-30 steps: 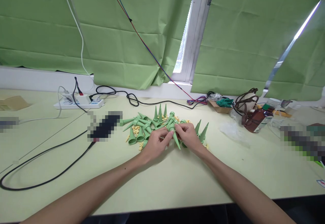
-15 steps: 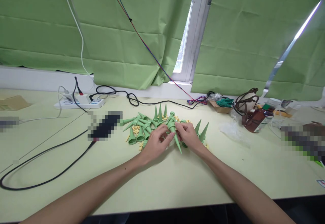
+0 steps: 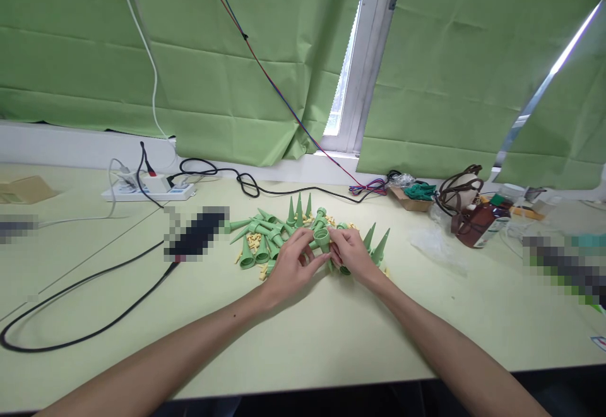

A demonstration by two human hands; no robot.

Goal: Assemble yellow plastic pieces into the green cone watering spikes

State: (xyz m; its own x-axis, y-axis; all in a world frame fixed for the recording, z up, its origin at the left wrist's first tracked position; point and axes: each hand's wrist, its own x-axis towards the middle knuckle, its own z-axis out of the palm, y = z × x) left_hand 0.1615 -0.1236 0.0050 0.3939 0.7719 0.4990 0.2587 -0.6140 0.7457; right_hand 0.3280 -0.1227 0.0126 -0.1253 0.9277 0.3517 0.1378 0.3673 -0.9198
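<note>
Between my two hands is a green plastic watering spike [image 3: 322, 238], its round hollow mouth turned up toward me. My right hand [image 3: 351, 252] pinches it from the right side. My left hand [image 3: 294, 262] closes on it from the left, with the thumb low and the fingers beside the rim. The spike's pointed end is mostly hidden. Around and behind my hands lies a pile of similar green spikes [image 3: 247, 258], some on their sides and several standing point up [image 3: 300, 210]. Small yellow plastic pieces [image 3: 254, 242] are scattered among them.
A dark blurred-out item [image 3: 196, 235] with a black cable lies left of the pile. Behind it sits a white power strip [image 3: 148, 193]. To the right are a clear plastic bag [image 3: 436, 248], a brown bottle [image 3: 483, 223] and a small cardboard box [image 3: 411, 200].
The watering spike has been turned: its point faced down toward me before, and now its open mouth faces up toward me. My hands stay in nearly the same place.
</note>
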